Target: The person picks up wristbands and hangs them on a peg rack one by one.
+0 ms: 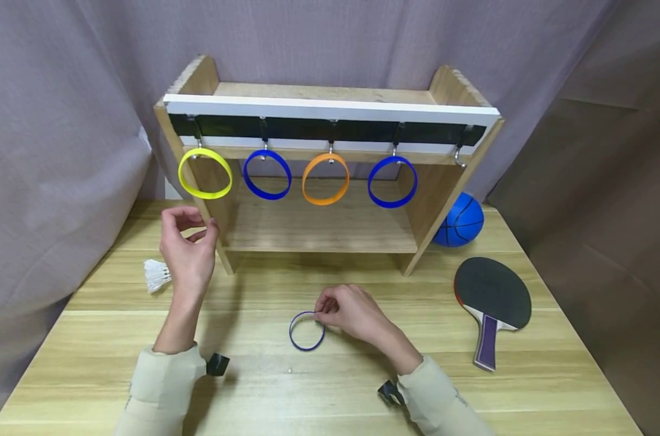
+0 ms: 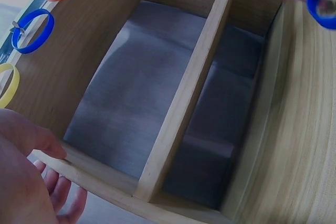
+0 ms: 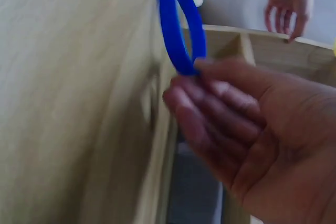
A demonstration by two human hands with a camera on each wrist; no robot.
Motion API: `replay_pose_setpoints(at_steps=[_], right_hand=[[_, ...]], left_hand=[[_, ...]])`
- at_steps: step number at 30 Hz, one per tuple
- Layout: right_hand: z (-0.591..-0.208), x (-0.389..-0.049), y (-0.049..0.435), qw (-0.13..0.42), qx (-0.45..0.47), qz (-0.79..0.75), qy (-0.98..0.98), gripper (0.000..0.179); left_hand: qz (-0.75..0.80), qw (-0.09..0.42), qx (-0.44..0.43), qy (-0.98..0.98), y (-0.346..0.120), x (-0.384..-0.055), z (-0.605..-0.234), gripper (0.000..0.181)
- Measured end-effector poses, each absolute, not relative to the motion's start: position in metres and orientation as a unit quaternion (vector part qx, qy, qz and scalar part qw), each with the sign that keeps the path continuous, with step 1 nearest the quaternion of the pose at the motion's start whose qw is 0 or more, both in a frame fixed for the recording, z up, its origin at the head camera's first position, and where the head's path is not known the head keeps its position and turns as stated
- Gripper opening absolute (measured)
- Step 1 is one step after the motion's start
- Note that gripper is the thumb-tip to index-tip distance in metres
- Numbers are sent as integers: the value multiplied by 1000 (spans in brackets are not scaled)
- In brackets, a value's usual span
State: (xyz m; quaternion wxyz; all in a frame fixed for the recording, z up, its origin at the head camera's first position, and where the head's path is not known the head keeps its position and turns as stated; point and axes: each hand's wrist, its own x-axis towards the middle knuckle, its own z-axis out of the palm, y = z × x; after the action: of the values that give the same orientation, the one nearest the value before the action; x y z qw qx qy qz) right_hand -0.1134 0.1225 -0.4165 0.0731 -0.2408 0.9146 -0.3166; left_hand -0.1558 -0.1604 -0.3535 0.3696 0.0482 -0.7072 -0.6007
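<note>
My right hand (image 1: 357,312) pinches a thin blue silicone wristband (image 1: 292,333) between thumb and fingertips, over the table in front of a wooden rack (image 1: 319,242). In the right wrist view the blue band (image 3: 170,30) stands out beyond the fingertips. My left hand (image 1: 191,248) grips the front edge of the rack's left side panel (image 2: 100,182), thumb on the inner face and fingers outside. On the rack's hooks hang a yellow band (image 1: 183,181), two blue bands, one (image 1: 246,181) left and one (image 1: 370,188) right, and an orange band (image 1: 306,188). The rightmost hook (image 1: 459,158) carries no band.
A white shuttlecock (image 1: 155,276) lies left of the rack. Behind the rack's right side sits a blue ball (image 1: 463,221). A table tennis paddle (image 1: 493,297) lies at the right of the wooden table (image 1: 254,393). Grey curtains (image 1: 330,42) surround the back and sides.
</note>
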Motion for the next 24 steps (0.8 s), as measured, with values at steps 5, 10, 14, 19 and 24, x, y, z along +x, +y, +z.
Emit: replay_pose_setpoints(at_steps=[5,10,14,19,24], right_hand=[[-407,-109,123,96,-280,-363,884,10],[-391,-104,127,92,-305,-380,868,6],[-362,-102,143,60,-326,-402,853,6],[-310,-96,175,-8,-321,-469,823,12],[-265,-91,206,-112,-287,-617,724,20]], left_hand=[[-602,369,50,-706,-160,-155,-353,29],[-602,369,46,-706,-151,-144,-337,28],[-602,368,43,-707,-144,-134,-324,29],[-601,367,42,-708,-145,-135,-324,29],[-601,371,45,-706,-152,-145,-337,30]])
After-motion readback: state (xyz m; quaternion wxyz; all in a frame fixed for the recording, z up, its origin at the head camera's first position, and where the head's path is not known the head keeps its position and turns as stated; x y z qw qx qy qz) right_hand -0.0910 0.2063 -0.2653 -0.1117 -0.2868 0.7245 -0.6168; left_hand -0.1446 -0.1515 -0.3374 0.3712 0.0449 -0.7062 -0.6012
